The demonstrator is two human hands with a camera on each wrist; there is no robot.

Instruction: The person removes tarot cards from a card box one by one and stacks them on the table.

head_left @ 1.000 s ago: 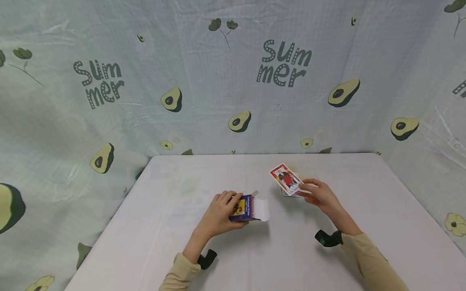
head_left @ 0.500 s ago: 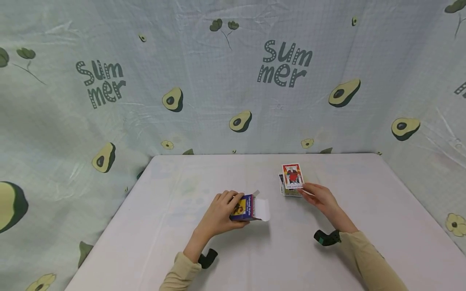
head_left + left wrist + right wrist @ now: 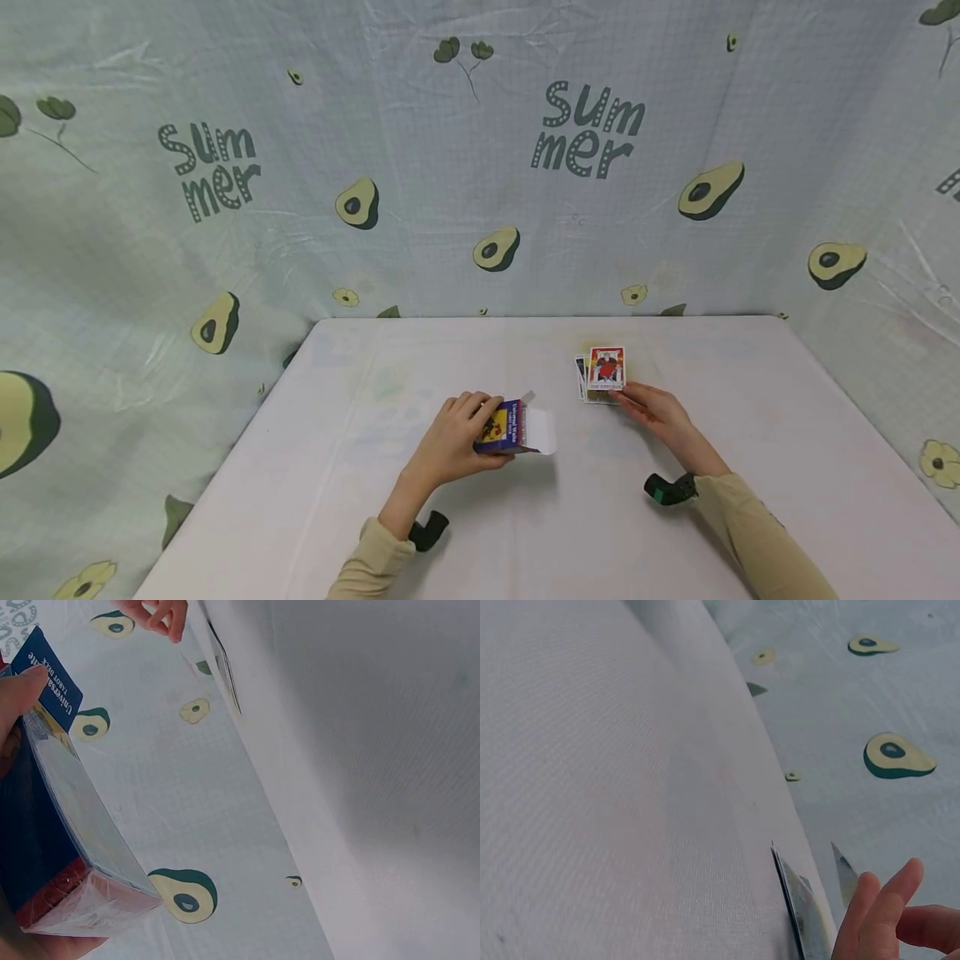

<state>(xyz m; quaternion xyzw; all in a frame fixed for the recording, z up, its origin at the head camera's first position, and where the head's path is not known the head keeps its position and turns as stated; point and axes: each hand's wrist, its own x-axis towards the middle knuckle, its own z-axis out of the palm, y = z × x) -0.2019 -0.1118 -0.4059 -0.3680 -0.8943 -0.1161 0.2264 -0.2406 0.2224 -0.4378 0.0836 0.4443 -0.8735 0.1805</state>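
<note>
My left hand (image 3: 450, 446) grips a blue and yellow tarot deck box (image 3: 498, 427) above the table, its white end flap folded out to the right. In the left wrist view the box (image 3: 52, 817) shows clear plastic wrap at one end, with the thumb across its upper part. At the lower edge of a red-bordered tarot card (image 3: 607, 369), my right hand (image 3: 663, 417) pinches it over a small, uneven pile of cards (image 3: 581, 379). A gap shows between the held card (image 3: 845, 871) and the pile (image 3: 802, 900) in the right wrist view.
A white table (image 3: 420, 358) lies under both hands. Behind it and at the sides hangs a pale curtain (image 3: 420, 133) printed with avocados. A black wrist camera (image 3: 669, 489) sits below the right hand, another black camera (image 3: 429, 532) below the left.
The red-bordered card has swung from a leftward tilt to nearly straight, then lowered toward the pile with my right hand. My left hand and the box stay in place.
</note>
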